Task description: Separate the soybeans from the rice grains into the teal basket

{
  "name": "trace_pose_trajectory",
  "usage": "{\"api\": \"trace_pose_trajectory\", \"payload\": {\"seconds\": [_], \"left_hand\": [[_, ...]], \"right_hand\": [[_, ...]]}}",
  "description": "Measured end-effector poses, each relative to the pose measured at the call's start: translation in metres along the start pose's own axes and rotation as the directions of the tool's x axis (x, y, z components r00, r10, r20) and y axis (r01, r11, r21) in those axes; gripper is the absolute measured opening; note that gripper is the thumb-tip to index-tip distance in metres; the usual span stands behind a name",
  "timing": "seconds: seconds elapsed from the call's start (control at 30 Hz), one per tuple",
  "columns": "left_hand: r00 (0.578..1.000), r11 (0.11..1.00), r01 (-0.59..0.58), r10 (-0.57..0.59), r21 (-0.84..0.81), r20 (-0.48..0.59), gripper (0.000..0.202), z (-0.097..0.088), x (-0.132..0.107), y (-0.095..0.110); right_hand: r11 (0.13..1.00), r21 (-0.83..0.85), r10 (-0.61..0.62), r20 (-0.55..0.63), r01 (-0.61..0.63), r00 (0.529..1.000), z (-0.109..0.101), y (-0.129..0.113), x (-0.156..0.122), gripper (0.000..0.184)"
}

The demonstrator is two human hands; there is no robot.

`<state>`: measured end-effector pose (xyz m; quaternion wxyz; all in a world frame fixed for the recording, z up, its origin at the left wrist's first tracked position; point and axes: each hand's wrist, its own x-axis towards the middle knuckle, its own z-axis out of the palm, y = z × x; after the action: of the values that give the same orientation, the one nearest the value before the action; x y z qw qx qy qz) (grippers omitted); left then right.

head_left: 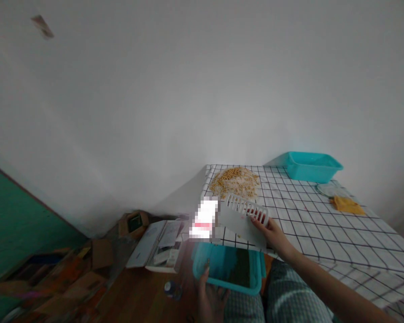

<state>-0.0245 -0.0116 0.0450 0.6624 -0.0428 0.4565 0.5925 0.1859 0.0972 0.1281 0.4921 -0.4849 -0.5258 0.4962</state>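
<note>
Head view: the right hand (272,233) grips a white slotted scoop (242,217) at its 4 o'clock corner, fingers closed on it. The scoop lies tilted at the near-left edge of the bench (309,224). Grain (235,181) sits in a pile at the scoop's 12 o'clock, just beside it. Below the edge, at the scoop's 6 o'clock, the left hand (210,300) holds a teal bin (229,267) by its near rim, thumb over it. A far bin (311,166) stands at the grain's 2 o'clock, and a yellow cloth (348,205) at its 3 o'clock, well apart.
</note>
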Motion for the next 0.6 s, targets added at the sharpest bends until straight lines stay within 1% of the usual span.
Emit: {"api": "trace_pose_trajectory", "payload": {"seconds": [0.07, 0.17, 0.33, 0.5, 0.57, 0.6], "left_hand": [[1.0, 1.0, 0.021, -0.021, -0.002, -0.008, 0.068, 0.0, 0.0, 0.0], [1.0, 1.0, 0.016, -0.016, 0.006, -0.02, 0.068, -0.001, 0.001, 0.0], [0.998, 1.0, 0.02, -0.021, -0.007, -0.053, 0.063, -0.003, 0.009, -0.002], [0.998, 0.999, 0.035, -0.036, -0.018, -0.049, 0.064, -0.008, 0.017, -0.004], [0.998, 0.999, 0.031, -0.031, -0.016, -0.048, 0.063, -0.008, 0.016, -0.003], [0.998, 0.999, 0.03, -0.031, -0.016, -0.048, 0.063, -0.008, 0.016, -0.002]], "right_hand": [[1.0, 0.007, 0.001, 0.023, -0.001, 1.0, 0.001, -0.003, -0.008, 0.056], [1.0, -0.014, 0.012, 0.058, -0.011, 0.998, 0.002, -0.008, -0.019, 0.053], [0.999, -0.038, 0.018, 0.137, -0.013, 0.99, -0.002, -0.005, -0.032, 0.046], [0.991, -0.13, 0.014, 0.227, 0.016, 0.974, -0.011, -0.01, -0.042, 0.042], [0.991, -0.131, 0.019, 0.231, 0.012, 0.973, -0.016, -0.016, -0.044, 0.042], [0.991, -0.13, 0.024, 0.204, 0.003, 0.979, -0.02, -0.019, -0.044, 0.043]]}}
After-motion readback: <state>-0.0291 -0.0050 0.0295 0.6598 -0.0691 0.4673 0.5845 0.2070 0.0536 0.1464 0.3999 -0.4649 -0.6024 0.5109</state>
